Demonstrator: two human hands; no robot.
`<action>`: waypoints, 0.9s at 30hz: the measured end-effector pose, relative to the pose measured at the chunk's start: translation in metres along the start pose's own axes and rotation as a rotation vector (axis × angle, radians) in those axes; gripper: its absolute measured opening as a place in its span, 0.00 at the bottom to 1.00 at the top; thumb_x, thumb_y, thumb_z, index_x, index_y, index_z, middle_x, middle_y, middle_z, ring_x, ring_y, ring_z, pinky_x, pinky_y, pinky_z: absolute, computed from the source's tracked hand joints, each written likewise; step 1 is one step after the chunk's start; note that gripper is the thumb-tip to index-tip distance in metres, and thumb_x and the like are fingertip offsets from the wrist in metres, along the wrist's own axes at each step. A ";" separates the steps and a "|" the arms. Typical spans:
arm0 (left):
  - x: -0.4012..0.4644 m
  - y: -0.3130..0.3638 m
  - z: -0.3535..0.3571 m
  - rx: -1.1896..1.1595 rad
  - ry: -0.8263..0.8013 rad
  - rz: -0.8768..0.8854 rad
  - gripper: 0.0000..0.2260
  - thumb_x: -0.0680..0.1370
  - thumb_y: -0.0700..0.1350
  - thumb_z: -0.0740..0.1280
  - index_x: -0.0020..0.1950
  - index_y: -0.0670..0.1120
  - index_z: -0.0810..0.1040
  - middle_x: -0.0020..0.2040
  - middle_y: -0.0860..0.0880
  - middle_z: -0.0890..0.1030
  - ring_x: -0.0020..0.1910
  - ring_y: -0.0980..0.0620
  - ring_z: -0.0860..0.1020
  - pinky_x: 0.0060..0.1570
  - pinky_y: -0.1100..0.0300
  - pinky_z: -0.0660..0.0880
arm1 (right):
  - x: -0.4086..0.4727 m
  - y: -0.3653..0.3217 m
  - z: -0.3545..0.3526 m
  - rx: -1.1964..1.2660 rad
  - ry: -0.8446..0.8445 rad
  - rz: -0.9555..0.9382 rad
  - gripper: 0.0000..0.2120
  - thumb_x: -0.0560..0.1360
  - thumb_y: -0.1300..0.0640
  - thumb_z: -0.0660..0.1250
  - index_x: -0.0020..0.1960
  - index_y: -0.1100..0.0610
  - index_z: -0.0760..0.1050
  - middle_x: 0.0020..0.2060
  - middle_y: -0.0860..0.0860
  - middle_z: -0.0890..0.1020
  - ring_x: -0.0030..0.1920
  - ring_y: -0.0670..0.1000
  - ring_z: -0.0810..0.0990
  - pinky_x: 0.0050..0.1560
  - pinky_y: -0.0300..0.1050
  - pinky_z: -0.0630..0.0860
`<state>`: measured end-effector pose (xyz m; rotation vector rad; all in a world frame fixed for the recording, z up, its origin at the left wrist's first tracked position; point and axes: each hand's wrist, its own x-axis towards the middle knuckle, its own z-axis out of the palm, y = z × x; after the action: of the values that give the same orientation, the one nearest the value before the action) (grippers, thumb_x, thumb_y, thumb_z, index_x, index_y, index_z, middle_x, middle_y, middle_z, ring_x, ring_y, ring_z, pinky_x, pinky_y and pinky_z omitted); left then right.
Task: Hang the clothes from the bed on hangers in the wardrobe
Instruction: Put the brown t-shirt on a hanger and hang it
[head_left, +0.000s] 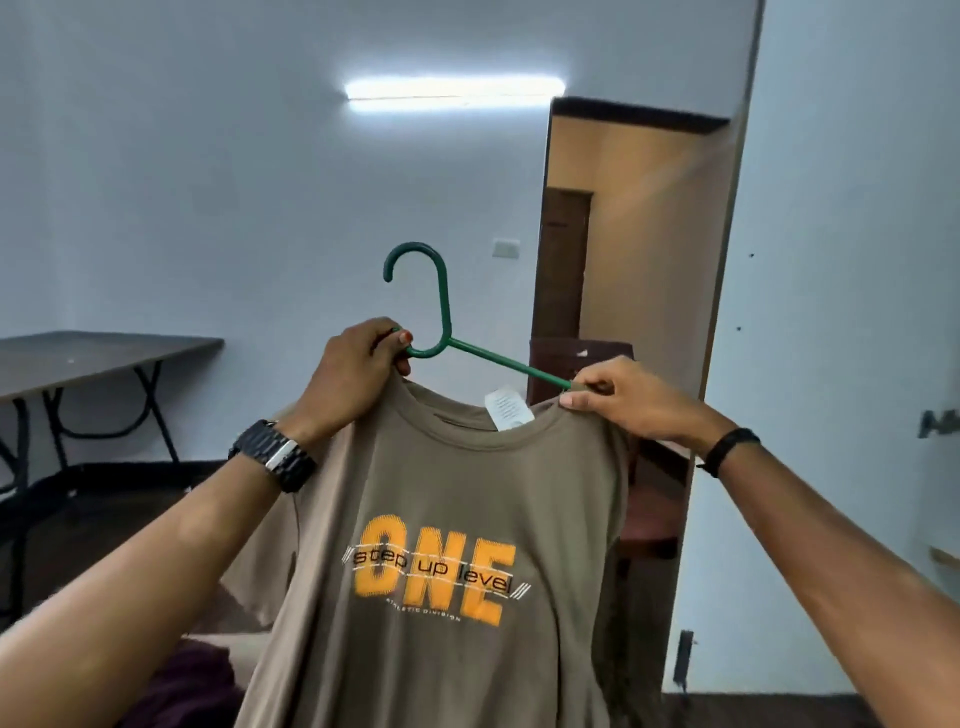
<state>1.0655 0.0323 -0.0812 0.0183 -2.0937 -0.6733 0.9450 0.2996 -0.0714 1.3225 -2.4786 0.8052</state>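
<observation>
Left hand grip clenched on green hanger and T-shirt collar; right hand grip pinches opposite shoulder over hanger arm.

At twelve o'clock from your hands you have a green hanger: smooth, slightly glossy, plastic or coated by the look of it. Below it, toward six o'clock, the brown T-shirt is soft matt knit cloth, with a flat orange and black print and a white neck label of paper or woven fabric, which I cannot tell. Your left wrist carries a watch with a dark, glossy link band; your right wrist a black matt band. At nine o'clock the table has a dull brown top on dark metal legs. The wall is smooth matt paint.
</observation>
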 end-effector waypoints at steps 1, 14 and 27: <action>0.006 0.005 -0.004 -0.015 -0.007 0.009 0.14 0.82 0.44 0.59 0.39 0.46 0.76 0.35 0.55 0.80 0.36 0.66 0.75 0.38 0.75 0.66 | 0.002 -0.005 -0.010 0.017 0.034 -0.023 0.13 0.77 0.52 0.67 0.45 0.63 0.81 0.42 0.61 0.80 0.43 0.58 0.78 0.46 0.52 0.72; 0.077 0.057 -0.034 -0.164 0.009 0.169 0.13 0.82 0.47 0.59 0.41 0.47 0.77 0.37 0.53 0.81 0.38 0.60 0.76 0.45 0.63 0.70 | 0.021 -0.052 -0.117 -0.007 0.225 -0.174 0.10 0.76 0.53 0.68 0.46 0.59 0.84 0.38 0.56 0.82 0.39 0.48 0.76 0.40 0.41 0.69; 0.075 0.034 -0.032 -0.040 -0.190 0.159 0.07 0.80 0.49 0.64 0.48 0.50 0.80 0.44 0.56 0.81 0.43 0.57 0.77 0.41 0.68 0.69 | 0.003 -0.042 -0.132 -0.020 0.505 -0.132 0.03 0.75 0.54 0.71 0.43 0.49 0.82 0.38 0.43 0.83 0.39 0.40 0.79 0.38 0.27 0.72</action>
<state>1.0542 0.0271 0.0065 -0.2408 -2.2340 -0.6404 0.9691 0.3530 0.0541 1.0940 -1.9813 0.9415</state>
